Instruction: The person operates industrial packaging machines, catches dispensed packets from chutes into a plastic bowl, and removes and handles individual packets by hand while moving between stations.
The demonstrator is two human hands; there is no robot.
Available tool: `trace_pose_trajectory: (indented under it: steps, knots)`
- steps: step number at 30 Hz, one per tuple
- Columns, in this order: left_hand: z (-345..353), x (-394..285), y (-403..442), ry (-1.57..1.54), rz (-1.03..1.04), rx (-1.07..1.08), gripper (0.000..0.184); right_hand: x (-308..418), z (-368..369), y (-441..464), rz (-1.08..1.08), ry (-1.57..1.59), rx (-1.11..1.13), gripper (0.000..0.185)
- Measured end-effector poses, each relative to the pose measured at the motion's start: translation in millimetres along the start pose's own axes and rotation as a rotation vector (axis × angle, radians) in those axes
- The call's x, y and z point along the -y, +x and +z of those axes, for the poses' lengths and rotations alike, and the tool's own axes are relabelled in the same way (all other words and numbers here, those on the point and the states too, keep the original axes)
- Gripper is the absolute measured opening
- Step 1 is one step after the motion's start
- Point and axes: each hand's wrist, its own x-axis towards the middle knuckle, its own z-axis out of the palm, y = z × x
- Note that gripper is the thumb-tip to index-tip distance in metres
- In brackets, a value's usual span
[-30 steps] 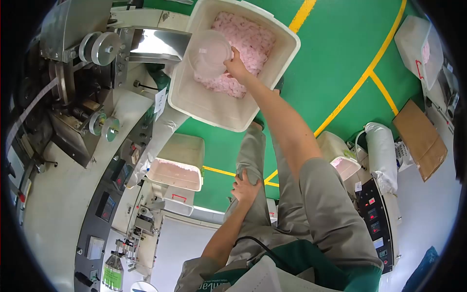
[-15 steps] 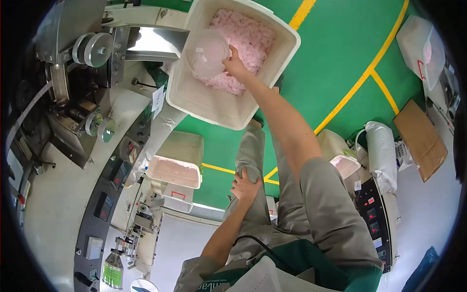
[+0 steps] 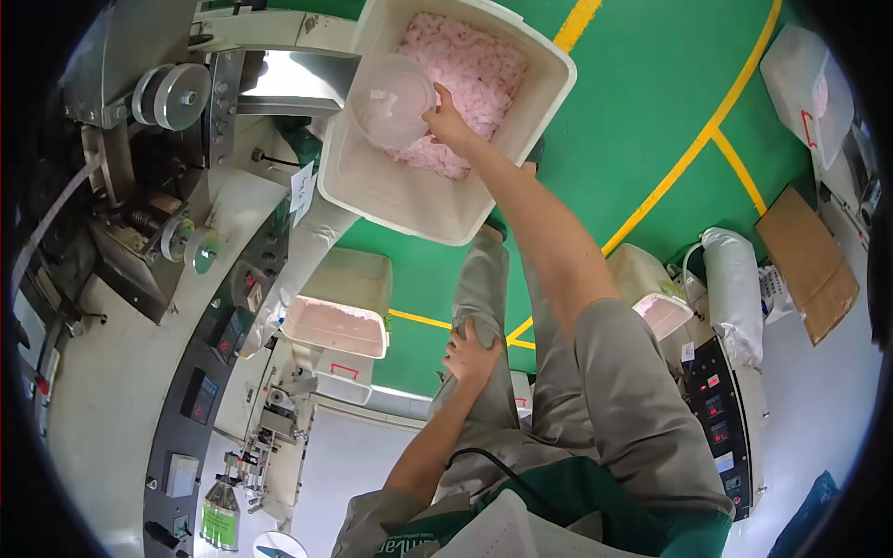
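Note:
My right hand (image 3: 448,122) grips the rim of a round translucent plastic tub (image 3: 391,104) over a large white bin (image 3: 391,196). A few small pale pieces show in the tub. Many small pale-pink wrapped pieces (image 3: 479,74) lie in the bin, heaped toward its far and right side; the tub covers part of them. Fingers spread, my left hand (image 3: 472,353) rests flat on my left knee and holds nothing.
A metal chute (image 3: 296,79) from the machine at left reaches the bin's edge. Further bins (image 3: 335,325) with pink pieces stand on the green floor. At right are a control panel (image 3: 716,418), a white roll-shaped bag (image 3: 733,293) and a cardboard sheet (image 3: 807,265).
The tub in my right hand has shifted slightly left and tilted, so pale pieces now show inside it. My left hand stays on my knee.

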Motion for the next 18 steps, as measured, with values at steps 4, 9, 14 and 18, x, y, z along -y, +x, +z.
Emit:
trace_pose_trajectory:
  steps: [4, 9, 14, 18]
  knots:
    - [2.3, 0.6, 0.2, -0.009, -0.009, 0.002, 0.084, -0.4, -0.1, 0.2, 0.000, 0.000, 0.003, 0.079]
    - [2.4, 0.4, 0.3, -0.018, -0.002, 0.006, 0.084, -2.1, -0.6, 1.4, 0.001, 0.008, 0.019, 0.079]
    - [-0.5, -0.4, -0.1, -0.026, -0.011, 0.023, 0.084, -3.9, 1.5, 2.5, 0.007, 0.025, 0.030, 0.079]
    - [-0.6, -0.4, -0.4, -0.017, -0.006, 0.019, 0.085, -0.7, 2.3, -1.6, 0.026, 0.038, 0.026, 0.080]
